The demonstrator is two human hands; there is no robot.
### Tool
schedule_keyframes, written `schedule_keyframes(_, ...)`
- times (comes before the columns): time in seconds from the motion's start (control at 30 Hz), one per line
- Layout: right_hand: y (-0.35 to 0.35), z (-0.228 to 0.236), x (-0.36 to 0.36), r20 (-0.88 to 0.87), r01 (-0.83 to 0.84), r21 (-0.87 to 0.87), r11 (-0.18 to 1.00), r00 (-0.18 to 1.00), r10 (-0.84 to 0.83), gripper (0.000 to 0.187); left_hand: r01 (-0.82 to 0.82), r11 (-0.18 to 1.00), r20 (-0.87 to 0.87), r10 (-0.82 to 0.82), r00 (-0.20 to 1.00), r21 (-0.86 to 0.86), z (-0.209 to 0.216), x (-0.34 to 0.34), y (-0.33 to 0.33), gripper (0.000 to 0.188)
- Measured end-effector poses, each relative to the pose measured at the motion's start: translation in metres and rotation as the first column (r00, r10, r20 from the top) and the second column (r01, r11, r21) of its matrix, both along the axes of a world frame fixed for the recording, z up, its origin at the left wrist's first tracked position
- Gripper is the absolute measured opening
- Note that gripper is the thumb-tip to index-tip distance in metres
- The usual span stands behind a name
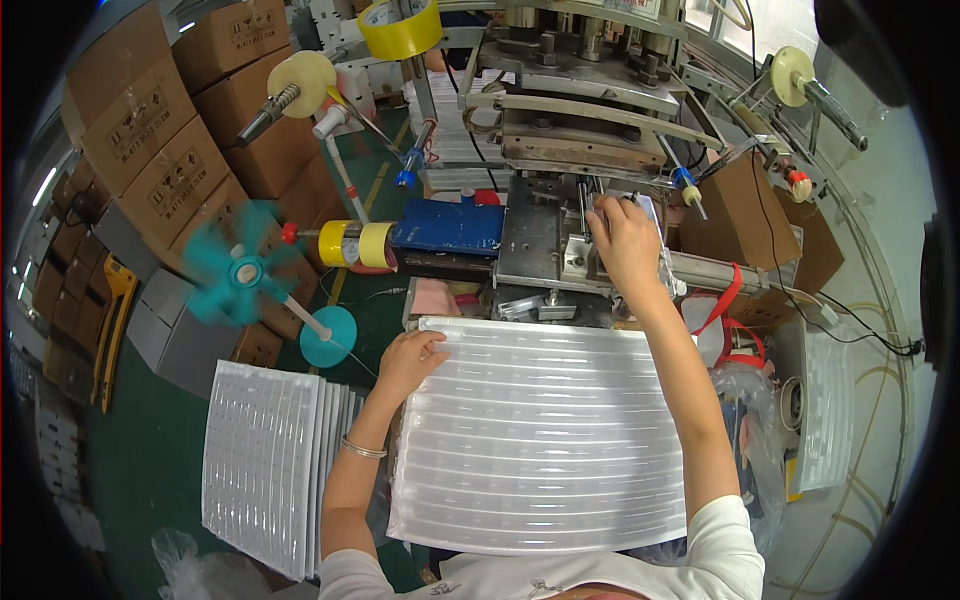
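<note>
In front of me lies a wide white sheet tray (540, 440) with many slim, clear, shiny pieces in its ridged rows. My left hand (410, 365) is at the tray's far left corner, its fingers curled together; whatever they pinch, if anything, is too small to name. My right hand (627, 245) reaches across to the press machine (590, 130). Its fingers bend down, closed, over a small metal fixture (577, 258) on the machine's bed, and what they grip is hidden. A slim rod-like part stands beside these fingertips.
A stack of similar white trays (260, 450) stands at left. Behind it are a turquoise fan (243, 272), its blades blurred, and piled cardboard boxes (165, 170). A blue plate (450, 226) and yellow tape rolls (345, 243) adjoin the machine. A red strap (722, 305) hangs at right.
</note>
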State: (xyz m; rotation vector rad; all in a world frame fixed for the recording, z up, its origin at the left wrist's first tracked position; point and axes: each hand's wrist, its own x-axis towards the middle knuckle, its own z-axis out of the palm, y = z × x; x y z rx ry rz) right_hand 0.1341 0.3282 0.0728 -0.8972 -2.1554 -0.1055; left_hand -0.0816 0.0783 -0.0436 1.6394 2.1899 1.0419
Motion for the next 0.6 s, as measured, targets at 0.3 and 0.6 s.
schedule_keyframes(0.3, -0.101, 0.011, 0.053, -0.142, -0.58, -0.093, 0.809, 0.812, 0.566, 0.039, -0.124, 0.977, 0.523, 0.015, 0.852, 0.174, 0.045, 0.027, -0.014, 0.025)
schedule_keyframes(0.6, -0.18, 0.008, 0.078, -0.127, -0.761, -0.404, 0.507, 0.596, 0.793, 0.028, 0.216, 0.947, 0.72, -0.32, 0.616, 0.236, 0.089, 0.098, -0.043, 0.028)
